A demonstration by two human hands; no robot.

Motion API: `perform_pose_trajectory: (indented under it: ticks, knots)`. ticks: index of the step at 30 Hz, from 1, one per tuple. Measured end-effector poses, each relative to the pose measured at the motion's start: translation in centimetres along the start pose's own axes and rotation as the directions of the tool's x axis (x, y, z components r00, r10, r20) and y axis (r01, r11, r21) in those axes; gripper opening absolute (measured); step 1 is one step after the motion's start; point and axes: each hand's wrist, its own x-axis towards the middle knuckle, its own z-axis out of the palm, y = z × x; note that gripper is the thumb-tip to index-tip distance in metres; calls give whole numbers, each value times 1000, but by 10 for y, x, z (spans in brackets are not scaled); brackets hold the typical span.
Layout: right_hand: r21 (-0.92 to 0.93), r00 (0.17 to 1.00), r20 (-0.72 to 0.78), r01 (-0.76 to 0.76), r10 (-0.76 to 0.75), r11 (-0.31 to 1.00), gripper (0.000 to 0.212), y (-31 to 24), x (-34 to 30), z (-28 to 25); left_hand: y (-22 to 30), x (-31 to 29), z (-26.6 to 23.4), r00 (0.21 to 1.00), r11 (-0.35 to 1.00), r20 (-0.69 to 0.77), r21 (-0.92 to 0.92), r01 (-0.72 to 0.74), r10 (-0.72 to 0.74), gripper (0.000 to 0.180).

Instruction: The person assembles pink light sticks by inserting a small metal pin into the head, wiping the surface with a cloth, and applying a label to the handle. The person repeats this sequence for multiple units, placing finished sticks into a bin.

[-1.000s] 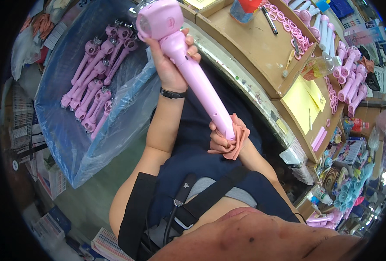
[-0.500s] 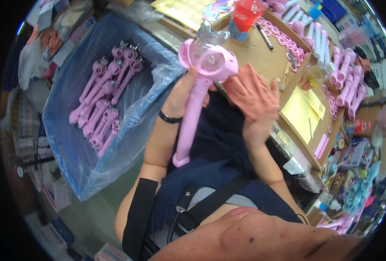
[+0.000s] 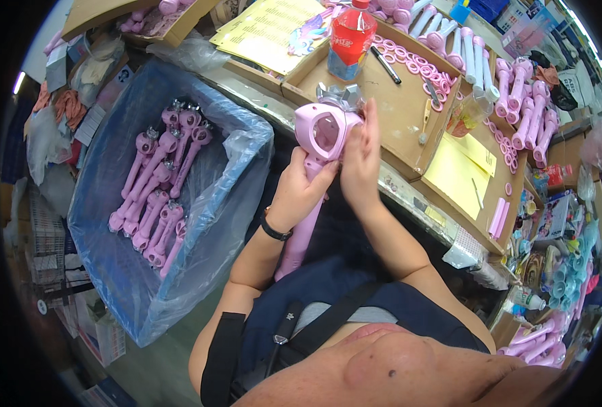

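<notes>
Head view shows a crowded assembly station. We note a desk (image 3: 409, 193) with a pale metal-edged front rim running diagonally from upper left to lower right, carrying shallow cardboard trays (image 3: 396, 102) of plain brown board. Inside the nearest tray lie thin pink plastic rings (image 3: 409, 57), a black pen (image 3: 386, 64) and a red bottle (image 3: 350, 37) with a red cap. Yellow paper sheets (image 3: 460, 173) lie flat in the tray to the right, and another yellow printed sheet (image 3: 267, 30) rests at the upper edge. Rows of pale pink and white wand handles (image 3: 518, 95) are laid along the far side of the desk.

To the person's left stands a large bin (image 3: 111, 264) lined with crinkled, glossy blue plastic film; a batch of finished pink toy wands (image 3: 155, 197) lies inside it, side by side, heads towards the top.

The pink toy wand (image 3: 314, 176) in work is held upright-tilted over the lap, just in front of the desk rim. It is smooth moulded plastic with a long tapering handle, a round hollow head and a clear faceted crown piece on top. The left hand (image 3: 301, 197) is wrapped around the handle just below the head, with a black wristband (image 3: 275, 230) at the wrist. The right hand (image 3: 362, 156) is flat, fingers pressed together, lying against the right side of the head.
</notes>
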Motion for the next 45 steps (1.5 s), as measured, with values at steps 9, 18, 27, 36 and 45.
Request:
perform_pose_trajectory:
  ticks: [9,18,27,36,45]
  knots:
    - [726,926,173,-350,335,592,51,22,-3,-20,-18,-3,-3,852,688,516,-587,427,-88,56]
    - [369,992,10,-124,129,921,55,24,-12,-20,-4,-11,6,996,984,82,-174,34,-20,45]
    - [667,886,463,-368,28,648,78,44,6,-46,-7,-11,7,884,785,467,-549,289,1,77]
    - [374,978,-2,-192,208,908,55,21,-9,-34,-8,-11,2,985,972,168,-236,-2,43,65]
    - [87,905,48,418,-423,904,73,17,-47,-8,-21,1,-1,976,813,176,-545,206,-129,64]
